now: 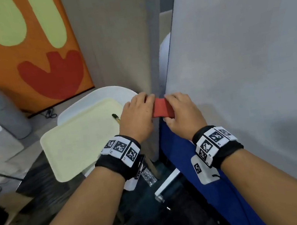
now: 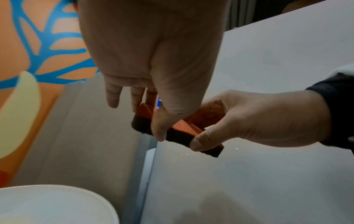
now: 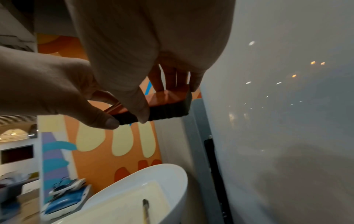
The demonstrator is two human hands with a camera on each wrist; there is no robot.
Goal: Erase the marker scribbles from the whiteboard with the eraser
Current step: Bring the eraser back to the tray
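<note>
Behind everything hangs an orange wall panel (image 1: 23,54) with pale green and red shapes, and on the right side stands one whiteboard (image 1: 251,57), grey-white, on which I can see no marker scribbles from these views. One eraser (image 1: 162,108), red on top with a dark felt layer below, is held in the air just beside the left edge of the board. Both hands hold it: the left hand (image 1: 136,116) pinches one end between thumb and curled fingers, and the right hand (image 1: 182,112) pinches the other end in the same manner. Each wrist wears one black band (image 1: 120,155) with printed square markers. Lower left, one white round table (image 1: 101,92) carries one pale yellow tray (image 1: 82,142), and on the tray lies one marker pen (image 1: 115,117), partly hidden by the left hand. One blue cloth (image 1: 180,156) hangs below the right wrist.
</note>
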